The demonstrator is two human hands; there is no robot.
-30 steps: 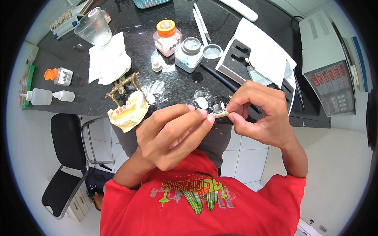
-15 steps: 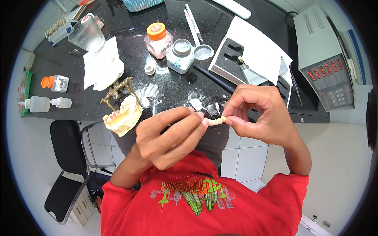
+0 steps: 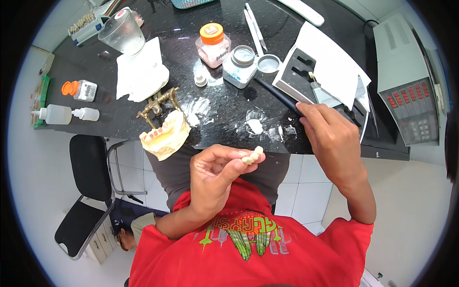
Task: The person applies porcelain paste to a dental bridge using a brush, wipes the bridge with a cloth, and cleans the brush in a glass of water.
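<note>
A short tooth-coloured dental bridge (image 3: 252, 157) is pinched between the thumb and fingers of my left hand (image 3: 213, 174), held just off the table's front edge. My right hand (image 3: 330, 143) reaches over the table on the right. Its thumb and fingertips close around the near end of a slim black rod-like tool (image 3: 277, 93) lying on the table; the tool's covered end is hidden. Left of my hands stands a yellowish dental model (image 3: 165, 136) with several pinkish-red tooth stumps, attached to a brass articulator (image 3: 158, 106).
Two jars, one orange-lidded (image 3: 213, 48) and one opened (image 3: 239, 69), stand mid-table beside a small white bottle (image 3: 201, 80). A white box (image 3: 284, 76) with papers lies right, near a control unit (image 3: 406, 100). White powder smears (image 3: 255, 126) mark the dark tabletop (image 3: 220, 110). A chair (image 3: 88, 167) stands left.
My right hand has let go of the bridge and moved to the black tool. My left hand has turned, keeping the bridge in its fingers. The whole view has shifted slightly.
</note>
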